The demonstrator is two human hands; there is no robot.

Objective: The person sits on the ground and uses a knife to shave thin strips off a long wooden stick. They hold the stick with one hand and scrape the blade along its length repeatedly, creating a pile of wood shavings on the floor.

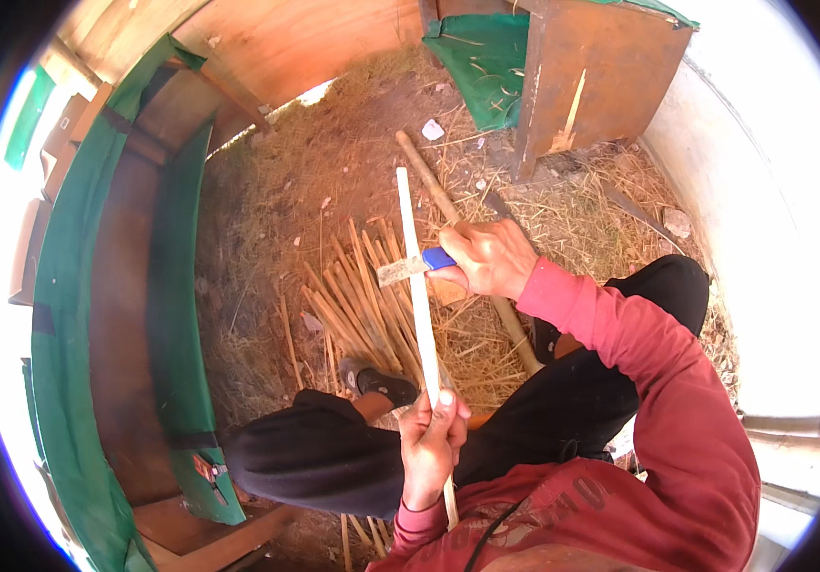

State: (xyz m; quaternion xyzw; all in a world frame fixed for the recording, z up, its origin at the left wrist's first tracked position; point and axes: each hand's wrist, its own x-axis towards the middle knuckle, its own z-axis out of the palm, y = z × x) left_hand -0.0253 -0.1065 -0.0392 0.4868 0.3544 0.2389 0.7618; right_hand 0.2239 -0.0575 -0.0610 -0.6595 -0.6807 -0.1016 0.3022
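My left hand (431,443) is closed around the lower part of a long pale wooden strip (421,319), its thumb lying along the strip. The strip slants up and away from my lap, with its far end free. In my right hand (488,259) is a knife (402,271) with a blue handle and a broad, flat, worn blade. The blade lies across the strip at its upper part, pointing left. Beneath them, a bundle of split wooden strips (357,300) rests on the ground by my shoe (381,383).
A long round pole (424,172) lies beyond my hands on the straw-littered ground (272,219). To the left runs a bench-like wooden structure with green cloth (167,315). A brown wooden cabinet (600,71) stands at the far right, beside a white wall (762,162).
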